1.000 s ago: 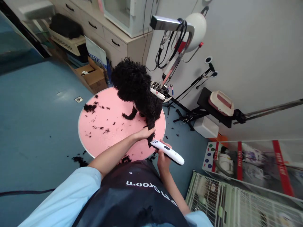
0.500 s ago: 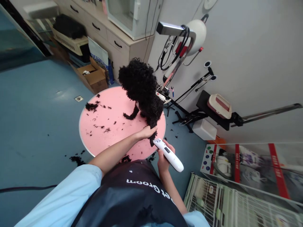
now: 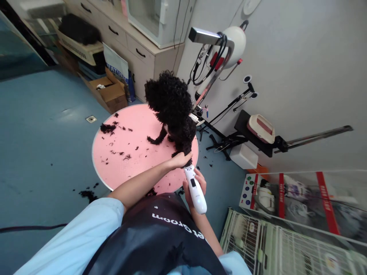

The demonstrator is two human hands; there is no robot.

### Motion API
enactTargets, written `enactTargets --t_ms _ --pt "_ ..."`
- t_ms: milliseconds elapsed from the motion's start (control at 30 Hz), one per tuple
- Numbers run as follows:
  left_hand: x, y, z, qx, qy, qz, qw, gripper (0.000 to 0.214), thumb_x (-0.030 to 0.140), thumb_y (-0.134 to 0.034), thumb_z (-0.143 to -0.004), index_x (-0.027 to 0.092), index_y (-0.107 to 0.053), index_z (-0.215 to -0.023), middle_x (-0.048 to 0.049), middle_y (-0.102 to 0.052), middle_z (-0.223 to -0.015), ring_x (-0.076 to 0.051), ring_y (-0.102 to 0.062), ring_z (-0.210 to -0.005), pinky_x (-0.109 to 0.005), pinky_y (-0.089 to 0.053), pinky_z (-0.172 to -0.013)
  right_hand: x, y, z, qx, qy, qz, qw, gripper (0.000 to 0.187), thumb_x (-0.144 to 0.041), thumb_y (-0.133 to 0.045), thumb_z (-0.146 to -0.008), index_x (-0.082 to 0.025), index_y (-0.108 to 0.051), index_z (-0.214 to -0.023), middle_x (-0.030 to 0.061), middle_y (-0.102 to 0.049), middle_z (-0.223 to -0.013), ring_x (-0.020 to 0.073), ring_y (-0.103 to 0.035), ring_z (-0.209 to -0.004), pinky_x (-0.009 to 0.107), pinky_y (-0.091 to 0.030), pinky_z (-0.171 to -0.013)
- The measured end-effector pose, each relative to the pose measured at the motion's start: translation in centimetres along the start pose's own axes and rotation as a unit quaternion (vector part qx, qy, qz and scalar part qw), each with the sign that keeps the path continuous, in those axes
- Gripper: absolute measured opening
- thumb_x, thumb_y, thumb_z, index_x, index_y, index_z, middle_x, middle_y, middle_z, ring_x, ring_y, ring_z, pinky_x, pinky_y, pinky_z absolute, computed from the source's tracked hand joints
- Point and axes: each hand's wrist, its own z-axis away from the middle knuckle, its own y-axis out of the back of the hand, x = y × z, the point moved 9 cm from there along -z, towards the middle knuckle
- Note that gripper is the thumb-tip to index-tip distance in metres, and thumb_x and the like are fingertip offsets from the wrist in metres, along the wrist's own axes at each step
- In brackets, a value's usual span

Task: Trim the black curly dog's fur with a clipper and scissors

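Observation:
A small black curly dog (image 3: pixel 172 107) stands on a round pink grooming table (image 3: pixel 126 168), facing away from me. My left hand (image 3: pixel 180 160) is closed around the dog's hind leg near the table's near edge. My right hand (image 3: pixel 195 187) grips a white electric clipper (image 3: pixel 195 189), its head pointing up and touching the leg just under my left hand. Tufts of cut black fur (image 3: pixel 108 128) lie scattered over the pink top.
A grooming arm with leashes (image 3: pixel 210 57) rises behind the table. Cabinets (image 3: pixel 137 49) and a cardboard box (image 3: pixel 110 91) stand at the back left. A black stand with a tray (image 3: pixel 259 131) is on the right, wire cages (image 3: pixel 275 244) at the lower right. Fur clumps (image 3: pixel 86 194) lie on the blue floor.
My right hand has swung the clipper from lying sideways to pointing up at the dog's leg. My left hand has kept its hold on the leg.

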Motion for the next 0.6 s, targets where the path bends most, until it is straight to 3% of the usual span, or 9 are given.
enactTargets --t_ms 333,467,600 --pt "3.4 -0.6 1.4 -0.004 -0.017 0.018 1.000 0.041 0.045 -0.046 -0.092 0.014 -0.058 -0.068 -0.0035 -0.059 -0.060 -0.013 -0.053 -0.052 -0.022 -0.042 -0.050 -2.0 0.1 -0.1 0.002 0.078 0.064 0.995 0.045 -0.028 -0.074 -0.076 -0.021 -0.052 -0.114 0.0151 -0.063 -0.118 0.0278 -0.067 -0.106 0.046 -0.059 -0.083" --pt "3.7 -0.6 1.6 -0.007 -0.010 0.008 1.000 0.040 0.040 -0.045 -0.093 0.015 -0.057 -0.064 -0.0023 -0.057 -0.055 -0.013 -0.051 -0.052 -0.023 -0.042 -0.051 -2.1 -1.0 0.4 -0.045 0.084 0.066 0.993 0.041 -0.026 -0.071 -0.080 -0.022 -0.053 -0.116 0.0156 -0.062 -0.124 0.0262 -0.067 -0.107 0.042 -0.060 -0.084" --pt "3.7 -0.7 1.6 -0.012 -0.004 0.006 1.000 0.039 0.038 -0.044 -0.093 0.015 -0.056 -0.063 -0.0019 -0.053 -0.050 -0.015 -0.052 -0.052 -0.023 -0.042 -0.052 -1.8 -1.0 1.3 -0.030 0.087 0.072 0.993 0.043 -0.024 -0.074 -0.077 -0.024 -0.054 -0.115 0.0147 -0.060 -0.128 0.0252 -0.068 -0.106 0.038 -0.061 -0.081"
